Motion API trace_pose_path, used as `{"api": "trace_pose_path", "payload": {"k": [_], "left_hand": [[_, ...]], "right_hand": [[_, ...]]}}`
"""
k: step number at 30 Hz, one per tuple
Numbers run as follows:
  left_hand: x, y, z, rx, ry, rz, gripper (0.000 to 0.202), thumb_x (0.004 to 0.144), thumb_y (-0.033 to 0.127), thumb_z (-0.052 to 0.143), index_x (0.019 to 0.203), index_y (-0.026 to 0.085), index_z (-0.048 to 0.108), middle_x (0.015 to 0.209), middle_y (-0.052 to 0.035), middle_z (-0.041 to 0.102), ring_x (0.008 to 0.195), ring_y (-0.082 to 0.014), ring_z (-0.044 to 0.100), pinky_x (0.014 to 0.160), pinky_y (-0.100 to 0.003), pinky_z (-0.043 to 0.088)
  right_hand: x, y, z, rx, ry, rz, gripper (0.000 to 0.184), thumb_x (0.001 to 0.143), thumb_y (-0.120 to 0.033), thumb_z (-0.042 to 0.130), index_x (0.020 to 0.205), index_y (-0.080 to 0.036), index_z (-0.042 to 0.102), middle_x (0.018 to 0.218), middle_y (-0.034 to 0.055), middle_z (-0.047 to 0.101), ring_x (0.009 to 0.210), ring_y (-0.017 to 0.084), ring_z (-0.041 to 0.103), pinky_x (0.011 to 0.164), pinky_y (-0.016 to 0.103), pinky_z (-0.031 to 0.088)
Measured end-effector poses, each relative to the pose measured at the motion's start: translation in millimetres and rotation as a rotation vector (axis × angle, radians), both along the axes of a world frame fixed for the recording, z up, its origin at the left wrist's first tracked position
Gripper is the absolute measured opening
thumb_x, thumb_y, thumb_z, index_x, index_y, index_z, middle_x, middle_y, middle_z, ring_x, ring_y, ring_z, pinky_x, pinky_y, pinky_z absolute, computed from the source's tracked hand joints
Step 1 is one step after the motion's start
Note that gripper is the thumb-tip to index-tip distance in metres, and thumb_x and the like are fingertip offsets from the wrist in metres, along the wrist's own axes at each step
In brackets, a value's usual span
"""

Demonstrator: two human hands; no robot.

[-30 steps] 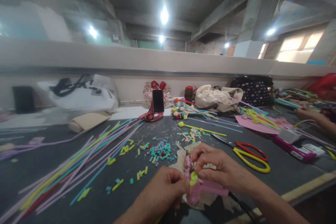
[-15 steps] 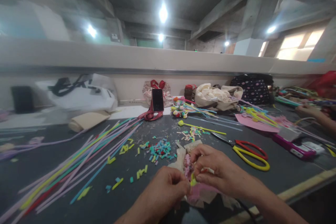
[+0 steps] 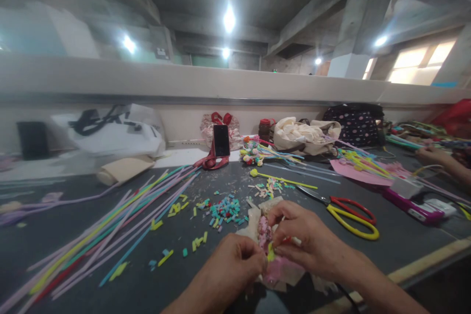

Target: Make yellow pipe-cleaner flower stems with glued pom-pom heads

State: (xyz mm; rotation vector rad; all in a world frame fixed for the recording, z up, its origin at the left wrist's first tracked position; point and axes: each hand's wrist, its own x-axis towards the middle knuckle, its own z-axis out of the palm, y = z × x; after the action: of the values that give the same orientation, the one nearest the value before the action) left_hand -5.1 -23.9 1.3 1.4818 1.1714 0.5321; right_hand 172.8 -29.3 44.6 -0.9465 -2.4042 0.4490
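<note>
My left hand [image 3: 239,261] is closed in a pinch at the lower middle, its fingertips beside a small yellow piece of pipe cleaner [image 3: 271,252]. From the other side my right hand [image 3: 303,238] is closed with its fingertips at that yellow piece. What the left fingertips hold is hidden. Behind and under the fingers lies a pink, speckled bundle [image 3: 263,230] on crumpled pale wrapping [image 3: 253,218], with a pink sheet [image 3: 274,270] below. Scissors [image 3: 353,213] with red and yellow handles lie right of my right hand.
Cut pipe cleaner bits [image 3: 225,210] lie scattered left of the hands. Long coloured pipe cleaners [image 3: 110,228] spread across the left. A phone [image 3: 221,141] stands at the back. A purple device [image 3: 414,204] lies right. Another person's hand [image 3: 432,153] is at far right.
Almost nothing differs. Both hands stay at the yellow piece, with only a very slight shift of the right fingers.
</note>
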Motion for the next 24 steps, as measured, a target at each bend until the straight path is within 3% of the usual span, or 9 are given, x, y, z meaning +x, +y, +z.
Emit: {"api": "trace_pose_path", "payload": {"k": [10, 19, 24], "left_hand": [[-6, 3, 2.9, -0.082, -0.153, 0.013, 0.019, 0.063, 0.021, 0.048, 0.056, 0.011, 0.062, 0.033, 0.0056, 0.041, 0.031, -0.0052, 0.030, 0.038, -0.020, 0.017], [-13, 10, 3.0, -0.276, -0.510, -0.051, 0.023, 0.066, 0.028, 0.051, 0.057, 0.010, 0.061, 0.031, 0.0037, 0.044, 0.026, -0.0027, 0.023, 0.033, -0.019, 0.009], [-16, 15, -4.5, -0.372, -0.587, -0.136, 0.023, 0.067, 0.030, 0.051, 0.055, 0.011, 0.058, 0.030, 0.0025, 0.046, 0.022, -0.0037, 0.025, 0.028, -0.019, 0.010]], "right_hand": [[4, 3, 0.1, 0.012, 0.147, 0.027, 0.012, 0.079, -0.013, 0.056, 0.078, -0.016, 0.068, 0.085, 0.0047, 0.057, 0.081, 0.014, 0.055, 0.071, 0.024, 0.042], [8, 7, -0.2, -0.126, 0.433, -0.096, 0.019, 0.083, -0.020, 0.049, 0.091, -0.020, 0.066, 0.089, 0.0058, 0.063, 0.083, 0.018, 0.057, 0.072, 0.030, 0.044], [-1, 1, -3.8, -0.208, 0.378, -0.009, 0.036, 0.072, -0.020, 0.062, 0.109, -0.021, 0.059, 0.097, 0.0052, 0.062, 0.083, 0.018, 0.056, 0.069, 0.027, 0.045]]}}
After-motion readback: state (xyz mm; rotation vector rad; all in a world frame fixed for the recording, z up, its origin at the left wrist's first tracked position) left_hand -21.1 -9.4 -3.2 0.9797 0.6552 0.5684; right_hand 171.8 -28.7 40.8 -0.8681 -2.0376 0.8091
